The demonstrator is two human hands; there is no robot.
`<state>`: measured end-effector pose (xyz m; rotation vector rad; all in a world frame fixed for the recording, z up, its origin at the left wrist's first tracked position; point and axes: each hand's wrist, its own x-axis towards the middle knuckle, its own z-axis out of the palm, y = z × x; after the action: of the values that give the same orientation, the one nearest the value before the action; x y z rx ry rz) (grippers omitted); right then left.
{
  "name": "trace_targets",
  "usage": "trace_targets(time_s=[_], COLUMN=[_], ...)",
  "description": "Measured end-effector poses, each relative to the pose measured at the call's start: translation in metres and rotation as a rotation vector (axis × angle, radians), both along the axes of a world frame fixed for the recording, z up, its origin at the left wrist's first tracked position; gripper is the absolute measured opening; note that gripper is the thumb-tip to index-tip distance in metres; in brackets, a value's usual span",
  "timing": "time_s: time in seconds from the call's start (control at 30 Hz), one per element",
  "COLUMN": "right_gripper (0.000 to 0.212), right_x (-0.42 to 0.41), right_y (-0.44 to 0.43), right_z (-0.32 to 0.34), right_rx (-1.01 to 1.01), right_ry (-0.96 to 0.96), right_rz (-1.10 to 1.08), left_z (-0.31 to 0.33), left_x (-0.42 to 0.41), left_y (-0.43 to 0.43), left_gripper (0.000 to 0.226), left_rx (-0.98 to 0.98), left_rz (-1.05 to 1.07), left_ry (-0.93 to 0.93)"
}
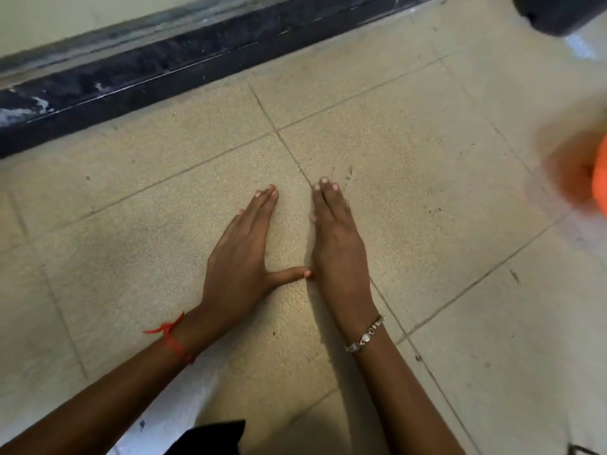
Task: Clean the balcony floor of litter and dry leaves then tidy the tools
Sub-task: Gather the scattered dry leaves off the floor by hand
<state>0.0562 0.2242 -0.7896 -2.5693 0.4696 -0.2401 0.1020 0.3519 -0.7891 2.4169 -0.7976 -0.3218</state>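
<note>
At 10 o'clock I see dark sill (131, 70) bordering tiled floor (131, 198). Centre: left hand (238, 261) rests on floor, fingers pressed together, thumb stuck out, tip touching right hand (338, 254), its fingers together too. Few dark specks (349, 174) just beyond right fingertips at 12 o'clock. Blurred orange object (588, 172) at 3 o'clock.

A dark sill (131, 77) crosses the top; a blurred orange thing (588, 178) shows at right.

The floor (427, 192) is beige, finely speckled tile crossed by darker grout lines; the sill (131, 77) is blue-black with whitish scuffs. One wrist bears a red thread (170, 336), the other a silver bracelet (365, 337).
</note>
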Motion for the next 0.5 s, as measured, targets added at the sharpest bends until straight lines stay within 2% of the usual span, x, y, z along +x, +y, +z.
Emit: trace_targets(time_s=[0.07, 0.2, 0.3, 0.37, 0.5], right_gripper=[0.069, 0.041, 0.015, 0.018, 0.025], right_x=[-0.013, -0.032, -0.032, -0.03, -0.035], right_y=[0.001, 0.005, 0.009, 0.009, 0.01], right_z=[0.007, 0.019, 0.022, 0.026, 0.023], right_rx=[0.031, 0.106, -0.052, -0.135, -0.216], right_ry=[0.068, -0.018, -0.014, -0.021, -0.024], right_rz=[0.044, -0.012, -0.046, -0.032, -0.059], left_z=[0.001, 0.007, 0.013, 0.017, 0.032], left_x=[0.0, 0.001, -0.001, -0.005, -0.015], left_y=[0.001, -0.002, -0.008, -0.012, -0.018], left_gripper=[0.111, 0.112, 0.1, 0.083, 0.038], left_rx=[0.0, -0.018, -0.073, -0.203, -0.615], left_rz=[-0.017, -0.095, -0.098, -0.06, 0.151], left_ry=[0.015, 0.032, 0.085, 0.222, 0.619])
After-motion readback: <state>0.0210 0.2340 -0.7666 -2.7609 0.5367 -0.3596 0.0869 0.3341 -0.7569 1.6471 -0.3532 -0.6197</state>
